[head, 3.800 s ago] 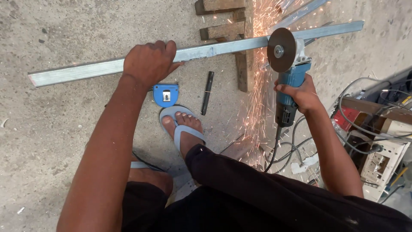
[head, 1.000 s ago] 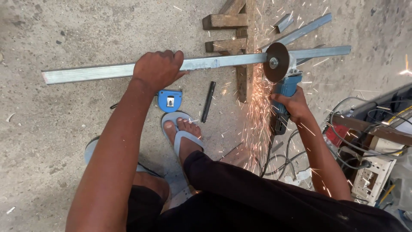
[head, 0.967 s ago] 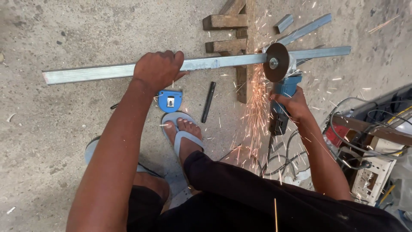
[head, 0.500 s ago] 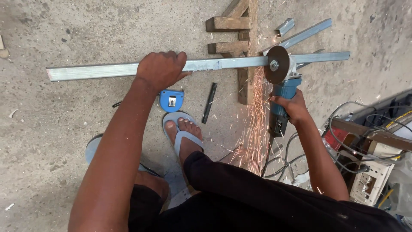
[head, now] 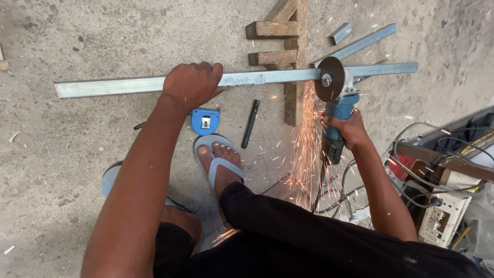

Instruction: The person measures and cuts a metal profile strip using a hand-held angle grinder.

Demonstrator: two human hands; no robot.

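Mid-cut: long steel tube on the concrete floor across wooden blocks, left hand clamped over it, right hand gripping blue angle grinder, sparking; steady pressure needed next.

Three metal bars, one angle grinder, one tape measure.

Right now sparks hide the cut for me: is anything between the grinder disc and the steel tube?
Nothing visible. The disc meets the tube directly, just right of the wooden block that the tube lies across. The right hand holds the grinder; the left hand presses on the tube well to the left.
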